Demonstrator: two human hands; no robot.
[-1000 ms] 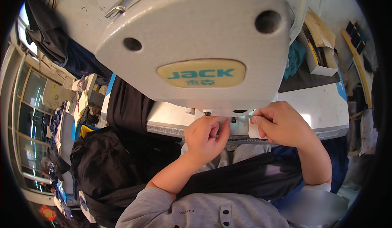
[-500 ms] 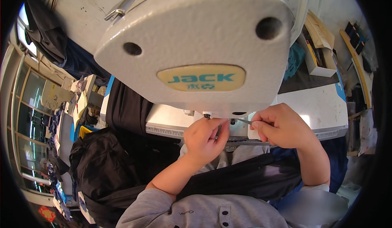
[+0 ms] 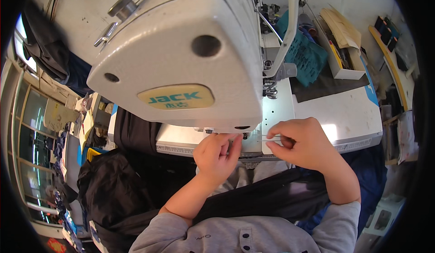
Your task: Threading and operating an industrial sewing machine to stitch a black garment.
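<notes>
A large off-white sewing machine head (image 3: 172, 58) overhangs the white machine bed (image 3: 181, 139) and hides most of its needle area. My left hand (image 3: 215, 158) is pinched at the base of the head beside the needle area; what its fingertips hold is hidden. My right hand (image 3: 299, 144) is just right of it, fingers curled around a thin pale tool (image 3: 266, 137), perhaps tweezers, pointing left toward the needle area. Black fabric (image 3: 131, 130) drapes over the bed at the left, and more dark cloth (image 3: 263, 192) lies across my lap.
An open cardboard box (image 3: 344, 65) of small items and a teal item (image 3: 306, 56) sit at the back right, by a shelf with dark spools (image 3: 385, 35). Dark garments (image 3: 50, 53) hang at the back left. A white stool (image 3: 383, 216) stands at lower right.
The view has shifted, so the machine head sits further left and more of its right side shows. My right hand has moved slightly, its thumb and index now more spread around the thin tool.
</notes>
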